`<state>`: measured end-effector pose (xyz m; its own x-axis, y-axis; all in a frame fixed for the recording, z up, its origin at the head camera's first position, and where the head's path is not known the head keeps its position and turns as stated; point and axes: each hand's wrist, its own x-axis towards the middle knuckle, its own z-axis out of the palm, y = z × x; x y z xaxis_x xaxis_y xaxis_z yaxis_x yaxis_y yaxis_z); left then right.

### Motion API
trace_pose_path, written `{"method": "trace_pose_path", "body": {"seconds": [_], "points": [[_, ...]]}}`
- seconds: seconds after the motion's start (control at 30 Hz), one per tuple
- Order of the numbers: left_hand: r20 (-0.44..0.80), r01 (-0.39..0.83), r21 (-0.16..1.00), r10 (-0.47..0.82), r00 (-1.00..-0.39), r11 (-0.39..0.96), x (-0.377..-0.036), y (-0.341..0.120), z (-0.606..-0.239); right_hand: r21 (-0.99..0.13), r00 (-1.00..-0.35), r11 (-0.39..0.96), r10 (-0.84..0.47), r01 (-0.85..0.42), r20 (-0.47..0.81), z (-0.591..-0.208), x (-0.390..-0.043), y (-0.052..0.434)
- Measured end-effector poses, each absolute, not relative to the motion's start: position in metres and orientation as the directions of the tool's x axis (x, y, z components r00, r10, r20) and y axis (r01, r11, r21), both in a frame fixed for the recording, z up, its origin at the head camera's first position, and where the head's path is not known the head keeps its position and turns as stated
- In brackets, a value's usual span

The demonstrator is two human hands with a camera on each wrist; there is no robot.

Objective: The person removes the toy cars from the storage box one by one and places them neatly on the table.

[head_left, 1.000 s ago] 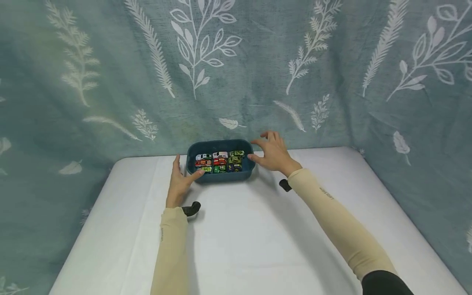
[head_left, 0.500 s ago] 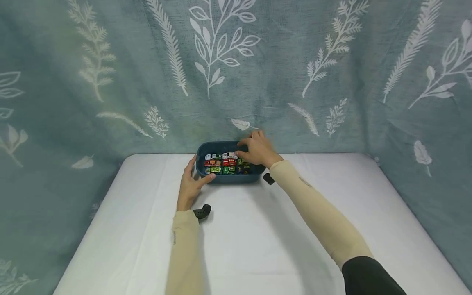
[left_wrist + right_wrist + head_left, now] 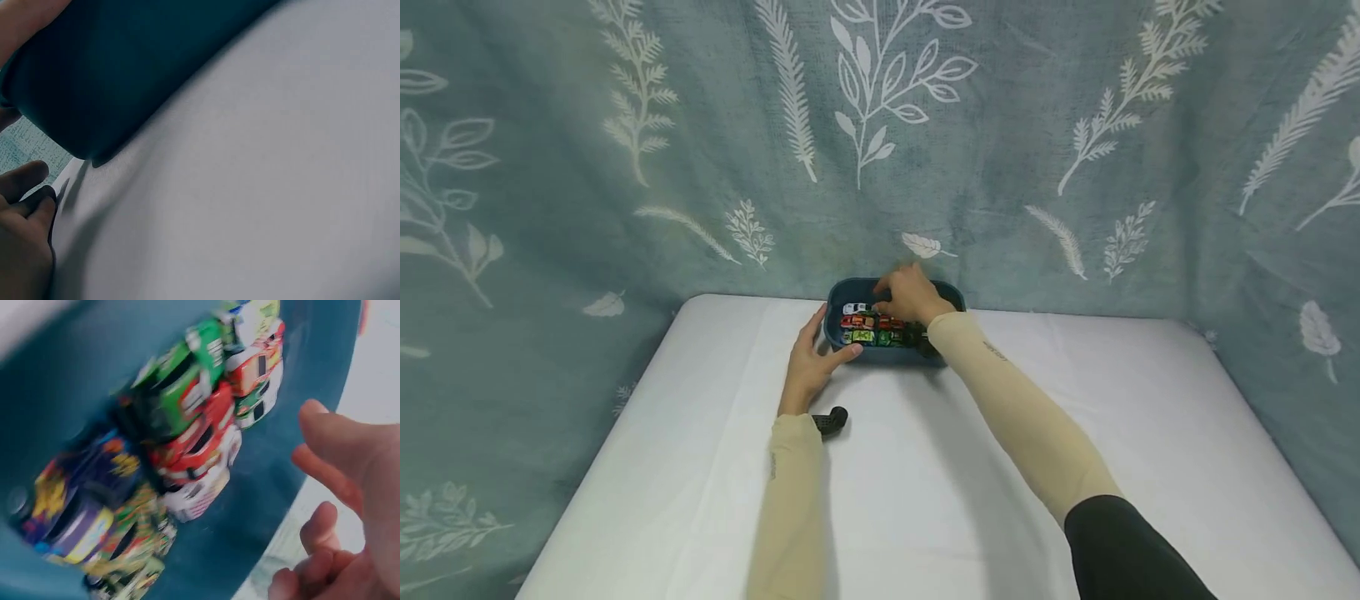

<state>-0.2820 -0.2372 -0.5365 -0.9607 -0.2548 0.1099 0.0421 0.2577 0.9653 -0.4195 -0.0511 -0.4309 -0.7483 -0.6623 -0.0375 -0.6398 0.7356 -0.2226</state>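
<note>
Left hand point(image 3: 811, 367) with relaxed fingers resting against the blue bin point(image 3: 951, 294) on the white tabletop point(image 3: 925, 467), right hand point(image 3: 908, 293) loosely curled, holding nothing, over the toy cars point(image 3: 868, 329) inside

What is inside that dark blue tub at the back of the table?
The tub holds small toy cars packed side by side: white, red, green, purple and yellow ones. The right hand reaches in over them and hides some. Whatever lies beneath the cars cannot be seen.
</note>
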Motion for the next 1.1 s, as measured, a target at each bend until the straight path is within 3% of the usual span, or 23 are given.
{"method": "trace_pose_path", "body": {"seconds": [0.53,1.1], "points": [[0.096,0.020,0.956,-0.248,-0.964,0.291,-0.279,-0.239,-0.538,-0.341,-0.701,0.747,-0.659,-0.570,-0.272,-0.435,-0.432,-0.070],[0.099,0.030,0.961,-0.239,-0.966,0.273,-0.281,-0.238,-0.536,-0.349,-0.701,0.761,-0.644,-0.547,-0.306,-0.443,-0.442,-0.083]]}}
